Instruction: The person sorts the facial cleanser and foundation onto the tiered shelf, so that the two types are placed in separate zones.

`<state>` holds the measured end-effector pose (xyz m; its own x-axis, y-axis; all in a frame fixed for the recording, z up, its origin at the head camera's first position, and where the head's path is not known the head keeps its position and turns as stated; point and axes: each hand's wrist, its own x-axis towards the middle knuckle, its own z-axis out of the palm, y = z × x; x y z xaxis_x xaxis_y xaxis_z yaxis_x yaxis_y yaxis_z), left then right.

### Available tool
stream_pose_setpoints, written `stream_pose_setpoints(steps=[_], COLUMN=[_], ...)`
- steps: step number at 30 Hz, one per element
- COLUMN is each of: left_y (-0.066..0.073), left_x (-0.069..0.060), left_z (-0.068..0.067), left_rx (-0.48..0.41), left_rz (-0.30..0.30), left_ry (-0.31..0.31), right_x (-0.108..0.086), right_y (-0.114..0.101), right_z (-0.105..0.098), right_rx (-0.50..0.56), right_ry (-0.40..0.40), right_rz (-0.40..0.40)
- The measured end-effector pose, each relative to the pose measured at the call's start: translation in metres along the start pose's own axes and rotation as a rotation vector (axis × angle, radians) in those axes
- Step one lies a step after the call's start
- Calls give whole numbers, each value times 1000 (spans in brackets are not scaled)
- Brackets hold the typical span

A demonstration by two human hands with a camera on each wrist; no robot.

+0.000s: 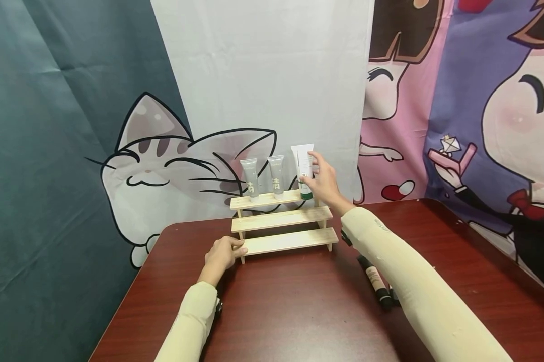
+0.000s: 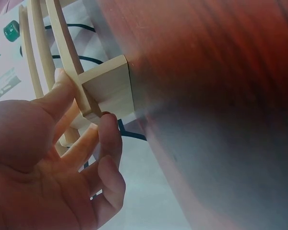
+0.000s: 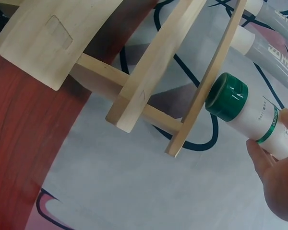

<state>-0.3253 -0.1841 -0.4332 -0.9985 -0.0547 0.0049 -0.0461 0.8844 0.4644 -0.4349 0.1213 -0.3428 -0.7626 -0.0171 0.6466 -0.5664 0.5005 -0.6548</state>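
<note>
A three-step wooden display rack (image 1: 283,218) stands on the table. My left hand (image 1: 221,254) pinches the left end of its lowest shelf; in the left wrist view the thumb (image 2: 62,93) lies on one side of the board and the fingertips on the other. At the top shelf's right end, my right hand (image 1: 324,177) holds a white squeeze tube (image 1: 303,163), cap down. Its green cap (image 3: 226,97) is at the shelf's edge; I cannot tell if it rests there. Two grey translucent tubes (image 1: 250,177) stand cap down to its left on the same shelf.
Dark tubes (image 1: 376,282) lie on the reddish-brown table (image 1: 294,311) at the right, partly hidden by the right sleeve (image 1: 416,281). Behind the table's back edge hangs a printed cloth (image 1: 262,65) with cartoon figures.
</note>
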Motion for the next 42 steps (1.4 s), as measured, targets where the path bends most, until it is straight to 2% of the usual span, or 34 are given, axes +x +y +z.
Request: stream_pose_setpoints(steps=[12, 21, 30, 42], left_y=[3, 1, 2, 0], left_x=[0, 0, 1, 1], left_z=[-1, -1, 0, 1], left_rx=[-10, -8, -5, -12], left_rz=[-12, -17, -13, -10], left_ry=[-2, 4, 1, -6], right_x=[3, 3, 3, -5], right_y=[7, 14, 20, 29], right_z=[5, 12, 9, 5], right_rx=[4, 69, 102, 69], right_ry=[13, 18, 23, -47], right_rz=[1, -15, -9, 9])
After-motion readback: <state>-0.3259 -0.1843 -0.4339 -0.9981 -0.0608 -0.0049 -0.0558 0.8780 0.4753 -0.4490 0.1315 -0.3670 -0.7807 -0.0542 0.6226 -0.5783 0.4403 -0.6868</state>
